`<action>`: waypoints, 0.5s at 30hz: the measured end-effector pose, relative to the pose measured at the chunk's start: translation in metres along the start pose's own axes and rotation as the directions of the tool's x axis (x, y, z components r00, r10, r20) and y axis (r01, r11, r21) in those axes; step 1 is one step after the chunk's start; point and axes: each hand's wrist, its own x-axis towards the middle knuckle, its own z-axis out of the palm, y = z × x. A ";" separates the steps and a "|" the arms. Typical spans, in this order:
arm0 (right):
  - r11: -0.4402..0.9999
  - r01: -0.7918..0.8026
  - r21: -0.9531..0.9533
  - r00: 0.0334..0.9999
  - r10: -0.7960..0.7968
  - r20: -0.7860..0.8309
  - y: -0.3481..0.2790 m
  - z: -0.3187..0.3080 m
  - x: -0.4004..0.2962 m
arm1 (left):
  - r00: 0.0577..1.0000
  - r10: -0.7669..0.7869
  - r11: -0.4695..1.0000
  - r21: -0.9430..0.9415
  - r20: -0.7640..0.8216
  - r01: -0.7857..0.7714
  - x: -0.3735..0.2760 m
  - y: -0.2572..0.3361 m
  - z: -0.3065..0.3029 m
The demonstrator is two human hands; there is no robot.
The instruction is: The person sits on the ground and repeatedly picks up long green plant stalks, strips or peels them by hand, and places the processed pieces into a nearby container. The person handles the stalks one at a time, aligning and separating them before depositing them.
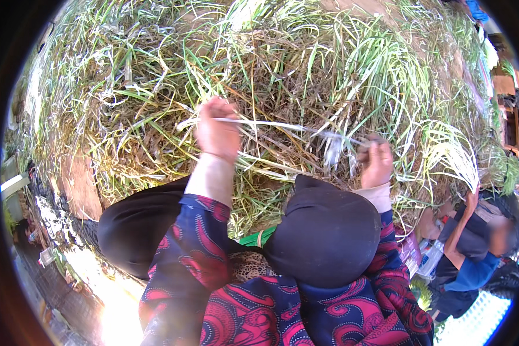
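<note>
In the head view, my left hand (218,127) is raised over a heap of loose green and dry stalks (285,78), its fingers curled on a long pale stalk (268,124). That stalk runs to the right towards my right hand (375,158). My right hand has its fingertips together near the stalk's thin, whitish, blurred roots or peel; whether it pinches them cannot be told. Whitish shreds (333,151) hang just left of my right hand. Below the hands are my knees in black cloth, with more pale stalks lying between them.
At the right sits another person (475,259) in a blue top, whose raised hand holds a bunch of pale green stalks (452,160). A bare brown patch (81,186) shows beside my left knee. A green object (257,238) lies between my knees. Plastic bags lie near the other person.
</note>
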 end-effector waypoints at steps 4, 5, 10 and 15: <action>0.855 0.050 0.516 0.980 0.057 -0.190 0.004 -0.054 0.018 | 0.935 0.303 0.949 0.146 -0.186 -0.279 0.035 0.034 -0.034; 0.856 0.050 0.515 0.991 0.023 -0.135 0.010 -0.065 0.018 | 0.965 0.220 0.957 0.222 -0.145 -0.185 0.040 0.032 -0.041; 0.961 -0.224 -0.161 0.968 0.239 0.079 -0.006 -0.014 -0.002 | 0.992 -0.099 0.792 0.598 -0.075 0.124 0.049 -0.018 -0.055; 0.875 -0.039 -0.483 0.821 0.303 0.484 0.009 0.015 -0.013 | 0.954 0.034 0.771 0.615 -0.298 0.165 0.062 -0.041 -0.063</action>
